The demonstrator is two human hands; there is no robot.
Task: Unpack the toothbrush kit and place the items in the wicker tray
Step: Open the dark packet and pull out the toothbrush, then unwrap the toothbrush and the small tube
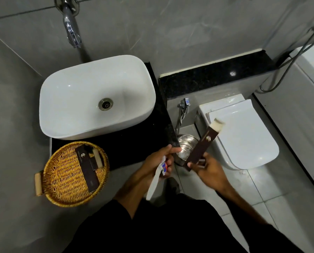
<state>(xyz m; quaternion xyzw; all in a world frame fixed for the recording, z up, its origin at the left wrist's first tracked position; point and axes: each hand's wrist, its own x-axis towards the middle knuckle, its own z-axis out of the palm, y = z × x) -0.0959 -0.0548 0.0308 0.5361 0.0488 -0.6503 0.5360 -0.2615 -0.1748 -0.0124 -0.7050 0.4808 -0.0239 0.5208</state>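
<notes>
At lower centre of the frame, the left hand [157,161] has its fingers closed on a white-wrapped toothbrush [155,179] and a small white tube with red and blue print [164,166]. Just right of it, the right hand [210,169] pinches the long dark-brown cardboard kit box [200,147], whose long axis runs diagonally, open flap toward upper right. Judged best: carry the left-hand items leftward and lay them flat in the round woven wicker tray [61,172] at lower left, beside the dark box [87,168] there.

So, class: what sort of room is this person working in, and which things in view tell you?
A bathroom, probably a hotel's: a white basin under a wall tap, and a toilet beside it.
</notes>
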